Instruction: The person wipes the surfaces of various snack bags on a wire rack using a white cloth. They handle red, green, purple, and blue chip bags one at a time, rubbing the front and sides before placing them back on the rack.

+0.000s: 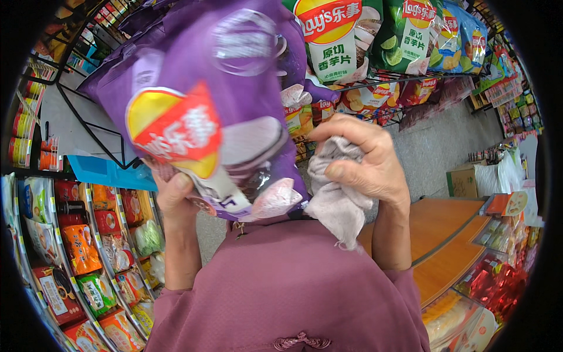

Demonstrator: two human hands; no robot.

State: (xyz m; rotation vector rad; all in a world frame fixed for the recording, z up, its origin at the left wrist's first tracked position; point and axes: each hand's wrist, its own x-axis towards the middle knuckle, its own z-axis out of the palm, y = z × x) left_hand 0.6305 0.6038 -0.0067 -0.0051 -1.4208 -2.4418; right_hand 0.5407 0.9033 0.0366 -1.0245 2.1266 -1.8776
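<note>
My left hand (173, 189) grips the lower edge of a purple Lay's chip bag (198, 119), its thumb on the front and most of its fingers hidden behind. The bag is tilted and slightly blurred, filling the upper left of the head view. In my right hand (365, 158) is a crumpled grey cloth (341, 185), pinched between thumb and fingers, with one end hanging down. The cloth is just right of the bag; I cannot tell whether they touch. Behind the bag, another purple bag (292, 57) is partly visible.
Green Lay's bags (336, 39) stand on a black wire rack (374, 81), with more chip bags (369, 97) below. Shelves of packaged food (81, 251) line the left. To the right are a brown wooden tabletop (444, 224), a cardboard box (464, 180) and white plastic bags (508, 169).
</note>
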